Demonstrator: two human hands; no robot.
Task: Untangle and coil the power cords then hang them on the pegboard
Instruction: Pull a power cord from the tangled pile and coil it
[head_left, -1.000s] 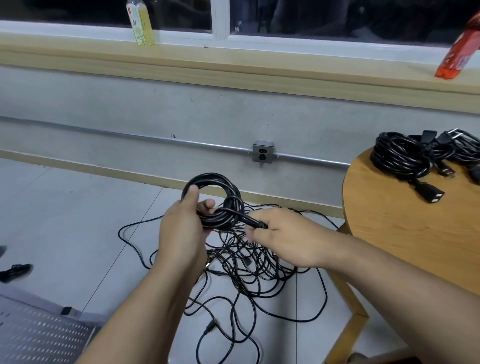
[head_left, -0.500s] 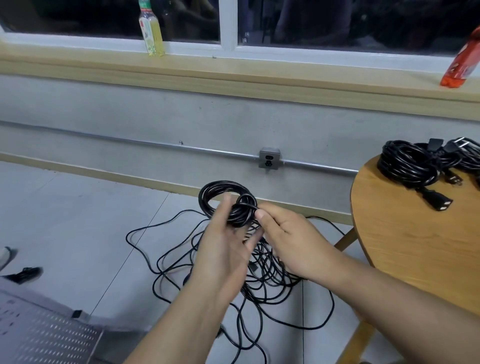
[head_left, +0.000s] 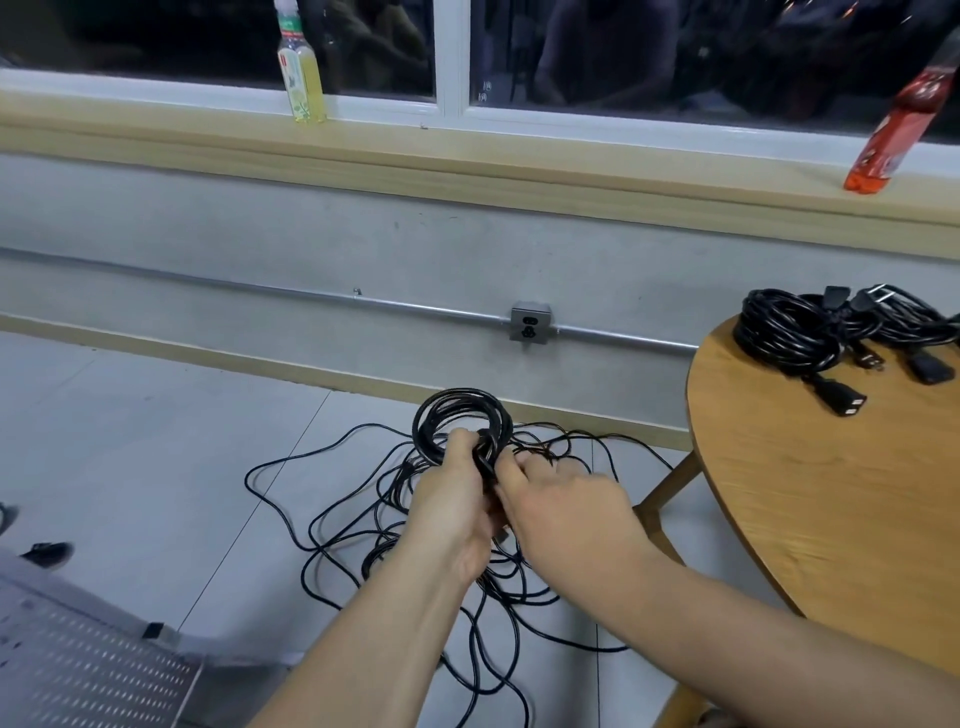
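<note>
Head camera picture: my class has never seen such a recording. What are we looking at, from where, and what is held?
No machine here: a person wears a camera on the head, looking down at their own bare hands. The left hand grips a black cord coil; the right hand pinches its wrapped part. Tangled cord lies on the floor below. On the round wooden table at right lie coiled cords with plugs. A perforated panel shows bottom left.

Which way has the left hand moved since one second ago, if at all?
Yes. Judged against the wall socket, the left hand has moved right, toward the spot below it, and now lies close beside the right hand at the coiled cord.
</note>
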